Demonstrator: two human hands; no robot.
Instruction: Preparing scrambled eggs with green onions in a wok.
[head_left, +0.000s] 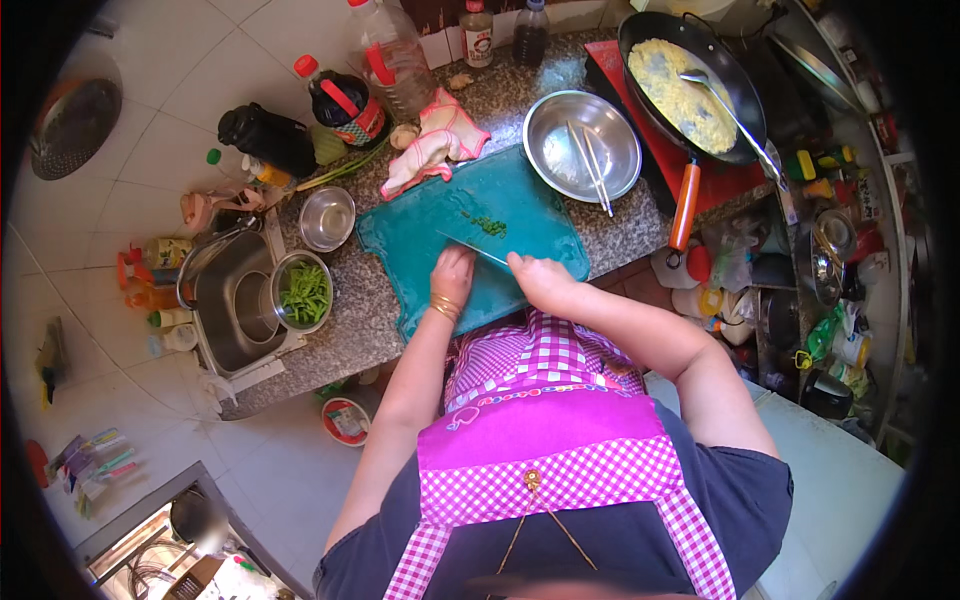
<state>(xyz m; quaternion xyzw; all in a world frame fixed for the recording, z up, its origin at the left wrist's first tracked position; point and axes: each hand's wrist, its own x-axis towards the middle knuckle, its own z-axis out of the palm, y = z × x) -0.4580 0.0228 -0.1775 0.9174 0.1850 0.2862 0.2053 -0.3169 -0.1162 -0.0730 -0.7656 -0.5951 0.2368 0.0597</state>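
Observation:
On the teal cutting board (502, 180) lies a small heap of chopped green pieces (491, 225). My right hand (541, 281) grips the handle of a kitchen knife (474, 247), its blade slanting towards the upper left just below the heap. Close under the blade, my left hand (453, 271) rests at the board with fingers bent together; whether something is beneath them is hidden. A steel bowl (581, 146) with chopsticks (590, 166) in it stands at the board's upper right. Left of the board, a metal bowl holds cut green vegetables (305, 294).
At the upper right a black wok (754, 142) holds a yellow egg-like layer (675, 90) and a metal spatula (724, 101). A small steel bowl (327, 218) stands near the sink (225, 330). A pink-edged cloth (431, 150) and bottles (346, 109) sit behind the board.

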